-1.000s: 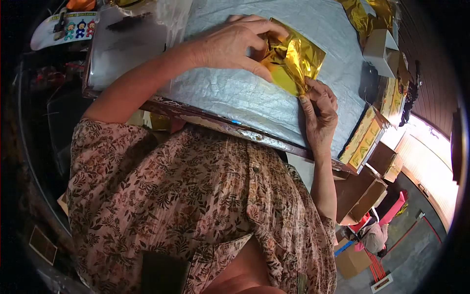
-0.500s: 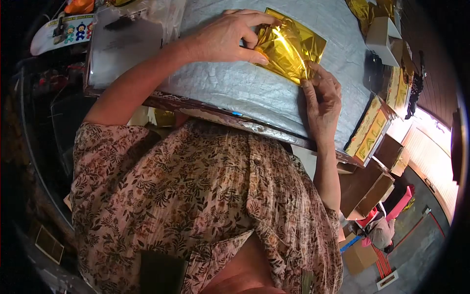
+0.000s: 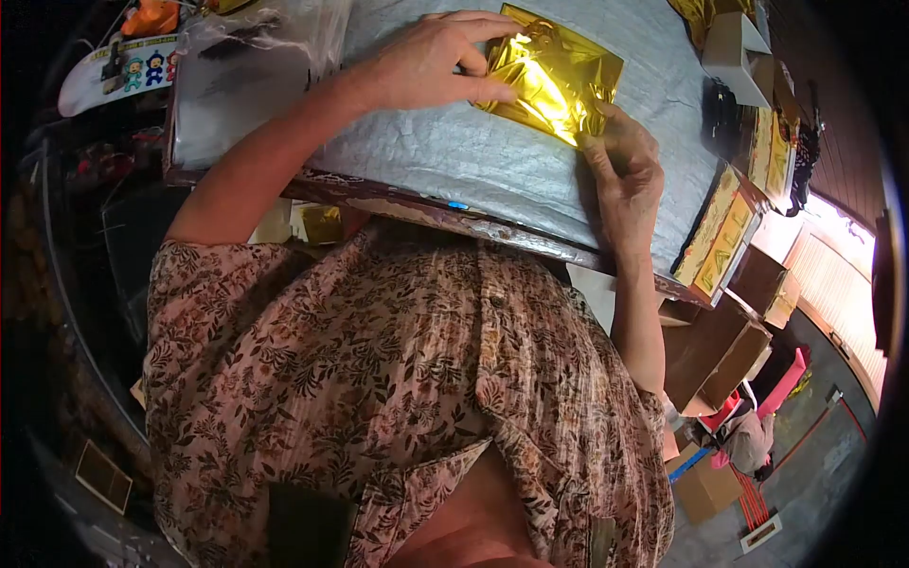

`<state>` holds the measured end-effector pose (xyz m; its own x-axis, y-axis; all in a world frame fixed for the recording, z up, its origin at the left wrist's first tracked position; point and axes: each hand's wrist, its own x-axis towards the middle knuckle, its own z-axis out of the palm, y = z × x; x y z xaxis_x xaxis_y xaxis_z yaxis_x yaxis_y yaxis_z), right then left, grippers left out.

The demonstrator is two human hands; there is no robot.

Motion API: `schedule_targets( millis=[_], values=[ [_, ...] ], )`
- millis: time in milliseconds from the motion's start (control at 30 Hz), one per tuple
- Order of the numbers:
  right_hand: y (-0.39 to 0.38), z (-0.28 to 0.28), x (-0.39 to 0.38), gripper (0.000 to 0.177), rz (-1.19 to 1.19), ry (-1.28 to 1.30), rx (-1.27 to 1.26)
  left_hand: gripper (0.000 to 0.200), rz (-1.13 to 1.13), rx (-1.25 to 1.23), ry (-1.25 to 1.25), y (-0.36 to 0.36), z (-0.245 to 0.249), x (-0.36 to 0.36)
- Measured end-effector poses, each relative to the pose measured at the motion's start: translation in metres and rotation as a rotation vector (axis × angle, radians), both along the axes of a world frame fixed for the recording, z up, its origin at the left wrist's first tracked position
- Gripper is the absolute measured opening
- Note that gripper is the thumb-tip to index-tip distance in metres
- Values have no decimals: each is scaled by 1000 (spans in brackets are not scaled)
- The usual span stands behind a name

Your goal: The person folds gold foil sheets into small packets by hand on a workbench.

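Note:
A shiny gold foil sheet, creased and catching bright light, lies on the silvery-grey covering of the table. At its left side is my left hand, with the index finger reaching the upper edge and the thumb on the lower left edge; the other fingers curl between them. My right hand pinches the foil's lower right corner between thumb and fingers. Whether anything lies under or inside the foil cannot be seen.
Clear plastic covers the table's left part. A small blue object sits on the worn front edge. To the right are a lettered yellow box, a white carton and cardboard boxes. More gold foil shows below the table edge.
The foil and both hands appear slightly higher and further left in view. The glare on the foil has spread and its creases have shifted. Both hands stay on it.

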<state>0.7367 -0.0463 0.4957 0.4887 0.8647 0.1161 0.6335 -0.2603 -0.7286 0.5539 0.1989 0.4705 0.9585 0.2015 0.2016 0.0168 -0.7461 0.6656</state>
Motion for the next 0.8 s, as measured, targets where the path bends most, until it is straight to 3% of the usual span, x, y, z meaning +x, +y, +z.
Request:
schedule_targets(
  millis=[667, 733, 800],
  values=[
    [0, 1, 6, 10, -18, 75, -16, 34, -31, 18, -19, -4, 9, -9],
    [0, 0, 9, 10, 11, 113, -5, 28, 116, -11, -72, -9, 25, -7],
    [1, 2, 9, 9, 8, 96, -13, 39, 83, 31, -85, -10, 40, 0]
  ],
)
